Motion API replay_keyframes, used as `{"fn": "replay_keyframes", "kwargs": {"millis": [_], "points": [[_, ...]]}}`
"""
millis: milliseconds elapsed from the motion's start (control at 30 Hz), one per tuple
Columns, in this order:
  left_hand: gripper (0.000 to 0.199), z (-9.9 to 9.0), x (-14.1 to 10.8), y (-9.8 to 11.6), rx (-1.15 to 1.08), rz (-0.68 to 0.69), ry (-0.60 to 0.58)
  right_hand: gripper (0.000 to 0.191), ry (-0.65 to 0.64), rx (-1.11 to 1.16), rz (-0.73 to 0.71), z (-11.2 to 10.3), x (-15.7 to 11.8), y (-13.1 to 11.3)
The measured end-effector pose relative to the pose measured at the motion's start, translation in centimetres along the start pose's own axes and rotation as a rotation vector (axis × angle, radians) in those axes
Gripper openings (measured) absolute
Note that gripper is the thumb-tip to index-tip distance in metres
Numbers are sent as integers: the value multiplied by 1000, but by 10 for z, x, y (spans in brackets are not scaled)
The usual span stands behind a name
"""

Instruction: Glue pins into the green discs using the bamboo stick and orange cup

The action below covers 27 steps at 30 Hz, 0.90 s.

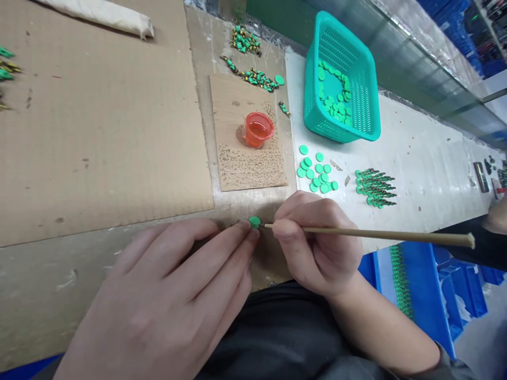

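Observation:
Between the fingertips of my left hand (178, 279) is a small green disc (254, 221), held just over the table's near edge. My right hand (317, 237) pinches a thin wooden stick (380, 233) like a pen. The stick's narrow tip meets the disc's edge or lies right beside it; I cannot tell which. Its thick end points far to the right. Beyond my hands, a small red cup (258, 130) of clear liquid stands on a speckled cardboard piece (225, 171). Loose green discs (319, 170) lie past my right hand.
A teal basket (366, 89) holds more green discs. Small green, yellow and dark parts (259, 79) lie in heaps behind the cup. Rows of green-based pieces (375, 188) sit on the right. A large cardboard sheet (119, 126) covers the left. Another person's arm (497, 216) shows at the right edge.

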<state>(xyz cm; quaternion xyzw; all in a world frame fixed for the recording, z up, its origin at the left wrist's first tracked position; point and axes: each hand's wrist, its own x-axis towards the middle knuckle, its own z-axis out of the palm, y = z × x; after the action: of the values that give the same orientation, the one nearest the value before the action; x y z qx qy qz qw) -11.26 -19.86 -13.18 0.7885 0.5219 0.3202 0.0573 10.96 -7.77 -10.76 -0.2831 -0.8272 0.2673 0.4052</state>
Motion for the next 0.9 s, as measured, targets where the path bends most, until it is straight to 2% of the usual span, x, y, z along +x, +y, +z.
{"fn": "replay_keyframes", "kwargs": {"millis": [67,167,233,300,400,433,600,767,900], "points": [[27,1,1,0,2,3,1,32,27,57,-32,1,-1,5],[30,2,4,0,2,5,11,51,106,123,-114,4,-1,13],[29,2,5,0,5,8,16,54,117,121,-110,4,-2,14],[26,2,6,1,9,14,16,45,91,119,-77,3,-3,8],[23,2,6,3,11,14,7,33,24,47,51,-1,-2,-4],[23,1,6,3,11,13,4,32,15,33,47,-1,0,-5],[24,1,1,0,3,-2,7,28,60,90,-197,3,8,5],[26,2,-2,-1,-12,-1,6,27,52,68,-108,3,6,6],[36,2,-1,1,-8,-11,3,18,55,12,-65,-3,4,-1]]}}
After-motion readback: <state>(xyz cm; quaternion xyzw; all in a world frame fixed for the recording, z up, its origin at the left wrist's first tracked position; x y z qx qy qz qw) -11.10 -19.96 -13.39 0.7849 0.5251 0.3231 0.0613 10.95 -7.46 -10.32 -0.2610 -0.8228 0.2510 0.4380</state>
